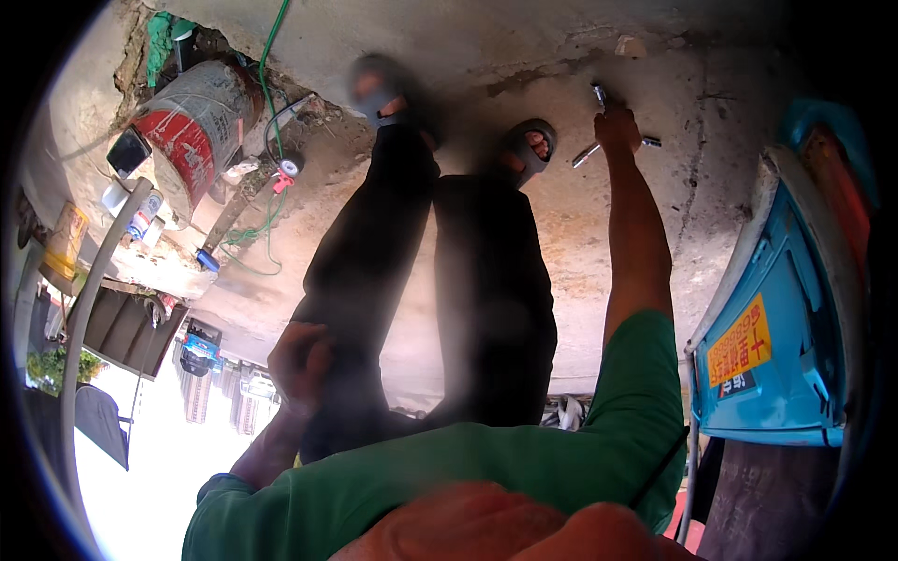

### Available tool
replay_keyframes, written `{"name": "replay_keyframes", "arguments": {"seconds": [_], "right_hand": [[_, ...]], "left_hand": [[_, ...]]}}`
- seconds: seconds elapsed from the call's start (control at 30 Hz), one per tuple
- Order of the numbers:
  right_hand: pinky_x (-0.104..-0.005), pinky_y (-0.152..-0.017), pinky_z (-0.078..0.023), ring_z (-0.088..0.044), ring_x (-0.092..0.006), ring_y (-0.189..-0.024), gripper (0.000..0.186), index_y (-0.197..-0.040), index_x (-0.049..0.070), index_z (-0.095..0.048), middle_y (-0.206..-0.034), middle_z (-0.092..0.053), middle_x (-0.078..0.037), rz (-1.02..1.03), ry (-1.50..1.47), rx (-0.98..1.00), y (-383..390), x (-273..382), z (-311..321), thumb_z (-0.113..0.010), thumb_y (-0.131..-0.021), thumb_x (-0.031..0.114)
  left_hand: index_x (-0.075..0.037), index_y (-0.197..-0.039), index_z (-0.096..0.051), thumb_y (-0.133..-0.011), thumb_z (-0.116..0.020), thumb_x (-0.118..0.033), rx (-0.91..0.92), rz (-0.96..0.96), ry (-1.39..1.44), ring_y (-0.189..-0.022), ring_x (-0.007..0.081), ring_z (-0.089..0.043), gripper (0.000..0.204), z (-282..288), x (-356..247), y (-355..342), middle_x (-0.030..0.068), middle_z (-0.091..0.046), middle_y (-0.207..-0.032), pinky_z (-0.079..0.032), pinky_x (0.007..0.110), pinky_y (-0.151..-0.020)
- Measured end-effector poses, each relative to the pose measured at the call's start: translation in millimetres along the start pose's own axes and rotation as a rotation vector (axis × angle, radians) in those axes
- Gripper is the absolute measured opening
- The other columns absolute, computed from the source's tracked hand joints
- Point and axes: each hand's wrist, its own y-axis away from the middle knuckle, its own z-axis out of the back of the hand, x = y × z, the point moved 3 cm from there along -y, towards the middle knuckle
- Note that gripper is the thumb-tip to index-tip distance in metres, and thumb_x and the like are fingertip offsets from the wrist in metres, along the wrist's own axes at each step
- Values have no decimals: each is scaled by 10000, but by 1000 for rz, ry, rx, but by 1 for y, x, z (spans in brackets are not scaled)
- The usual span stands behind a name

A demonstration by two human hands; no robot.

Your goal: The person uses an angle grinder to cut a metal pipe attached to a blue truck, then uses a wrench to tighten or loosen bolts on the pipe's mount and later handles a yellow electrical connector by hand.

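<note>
My right hand (617,131) reaches down at the end of a straight arm and is closed around the middle of a three-armed chrome Y-shaped socket wrench (586,155). The shiny arms stick out on different sides of the fist, close to the concrete floor; the wrench's centre is hidden under my fingers. By my left leg, in dark trousers, my left hand (301,365) is curled into a loose fist against the cloth. Nothing shows sticking out of it, though the fingers are somewhat blurred.
A grey and red drum (192,126) lies at the left, near a green hose (269,47) and a pressure gauge (288,168). My sandalled feet (531,150) stand on the concrete. On the right is a blue panel (781,323) in a metal frame with a yellow sticker.
</note>
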Motion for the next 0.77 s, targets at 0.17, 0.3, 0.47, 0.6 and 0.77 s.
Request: {"name": "replay_keyframes", "arguments": {"seconds": [0.17, 0.3, 0.47, 0.6, 0.77], "right_hand": [[-525, -885, -565, -675, -374, -1089, 433, -1263, 170, -590, -1217, -666, -155, -29, -14, -36, 8, -4, -5, -639, -899, 399], [-528, -849, -571, -695, -376, -1047, 315, -1198, 172, -628, -1155, -695, -148, 44, 41, -40, 8, -6, -1, -586, -930, 333], [-544, -779, -553, -686, -429, -952, 285, -1111, 94, -611, -1055, -696, -203, 254, -59, -118, 47, 25, 26, -596, -881, 261], [-516, -773, -536, -649, -384, -965, 228, -1090, 111, -589, -1024, -640, -162, 455, -314, -255, 128, 32, 83, -634, -871, 157], [-436, -915, -512, -661, -316, -1052, 145, -1031, 86, -659, -1083, -683, -151, 443, -783, -200, 217, 32, 145, -597, -912, 141]], "left_hand": [[16, -1072, -644, -918, -606, -65, 17, -54, -40, -703, 136, -637, 178, 3, 4, -2, 110, -665, -856, -513, 260, -619], [16, -1052, -647, -907, -598, -54, -5, -153, -115, -648, 127, -618, 168, 6, -3, -9, 104, -668, -820, -500, 266, -592], [4, -1055, -648, -916, -584, -40, 3, -76, -94, -614, 105, -584, 160, 5, -7, -10, 79, -657, -807, -476, 253, -562], [-15, -1078, -652, -938, -612, -84, 24, -101, -86, -643, 97, -586, 161, -1, 12, -8, 61, -656, -823, -481, 246, -589], [-34, -1162, -658, -959, -605, -248, 70, 42, -85, -1070, 322, -618, 299, -6, 12, -9, 183, -670, -1120, -477, 410, -937]]}}
